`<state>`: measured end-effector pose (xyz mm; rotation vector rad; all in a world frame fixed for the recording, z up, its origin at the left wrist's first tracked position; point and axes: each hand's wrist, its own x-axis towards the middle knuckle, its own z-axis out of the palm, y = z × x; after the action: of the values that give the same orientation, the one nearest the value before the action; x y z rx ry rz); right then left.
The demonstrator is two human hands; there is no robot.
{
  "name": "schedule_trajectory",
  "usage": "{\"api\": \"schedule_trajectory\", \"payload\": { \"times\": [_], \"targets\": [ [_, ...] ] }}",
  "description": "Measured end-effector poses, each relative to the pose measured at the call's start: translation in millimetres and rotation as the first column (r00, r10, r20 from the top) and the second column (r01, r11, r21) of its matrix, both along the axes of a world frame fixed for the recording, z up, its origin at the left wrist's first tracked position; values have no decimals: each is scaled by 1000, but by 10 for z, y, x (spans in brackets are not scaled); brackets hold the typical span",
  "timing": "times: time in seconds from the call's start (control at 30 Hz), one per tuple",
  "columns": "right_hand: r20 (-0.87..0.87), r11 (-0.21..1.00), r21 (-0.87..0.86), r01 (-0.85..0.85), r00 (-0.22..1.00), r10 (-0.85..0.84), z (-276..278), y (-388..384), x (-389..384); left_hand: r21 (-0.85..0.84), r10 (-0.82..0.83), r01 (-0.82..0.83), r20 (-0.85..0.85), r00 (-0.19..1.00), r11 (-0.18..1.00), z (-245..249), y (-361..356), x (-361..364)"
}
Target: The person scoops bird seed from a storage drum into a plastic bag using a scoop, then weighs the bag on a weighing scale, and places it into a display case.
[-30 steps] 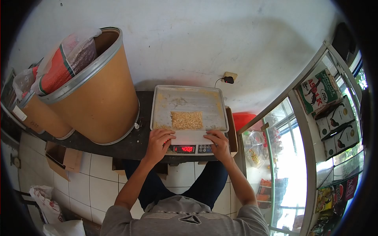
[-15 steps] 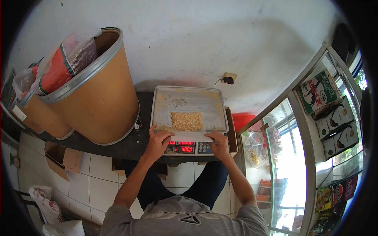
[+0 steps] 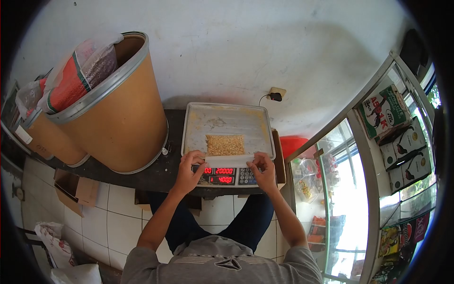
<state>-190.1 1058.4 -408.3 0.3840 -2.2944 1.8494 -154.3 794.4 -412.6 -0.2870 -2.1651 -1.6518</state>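
Observation:
A clear plastic bag of golden grain bits [image 3: 225, 145] lies flat on the metal pan [image 3: 203, 112] of a digital scale [image 3: 205, 179]. Its unfilled whitish end hangs toward me over the pan's near edge, just above the red-lit display. My left hand [image 3: 190, 169] pinches the left corner of that end between thumb and fingers. At the opposite corner, my right hand [image 3: 263, 170] pinches the plastic beside the scale's keypad. The strip stretches between both hands.
Left of the scale stand a big brown drum [image 3: 118, 109] holding a woven sack [image 3: 75, 85] and a smaller drum. A glass cabinet [image 3: 350, 156] with packets and boxes is at right. A plug [image 3: 275, 96] sits in the wall socket behind.
Both hands have moved slightly up toward the grain, and the loose strip of plastic between them has shifted up with them. The grain stays on the pan.

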Motion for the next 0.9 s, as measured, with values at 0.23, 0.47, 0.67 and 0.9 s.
{"api": "schedule_trajectory", "payload": {
  "times": [0.23, 0.47, 0.67, 0.9],
  "targets": [
    [-63, 995, 91, -48, 997, 54, -80, 38, -19, -354, -6, -51, -160, 987, 934, 93, 26, 48],
    [-159, 946, 322, -37, 983, 92, 133, 25, 67, -531, 5, -60, -104, 995, 845, 105, 78, 116],
    [-238, 885, 465, -25, 959, 153, 288, -41, 151, -631, 15, -75, -99, 995, 772, 131, 103, 162],
    [-281, 748, 659, 74, 947, 154, 154, -41, 152, -684, 2, -67, -95, 995, 726, 42, 93, 85]
  ]
}}
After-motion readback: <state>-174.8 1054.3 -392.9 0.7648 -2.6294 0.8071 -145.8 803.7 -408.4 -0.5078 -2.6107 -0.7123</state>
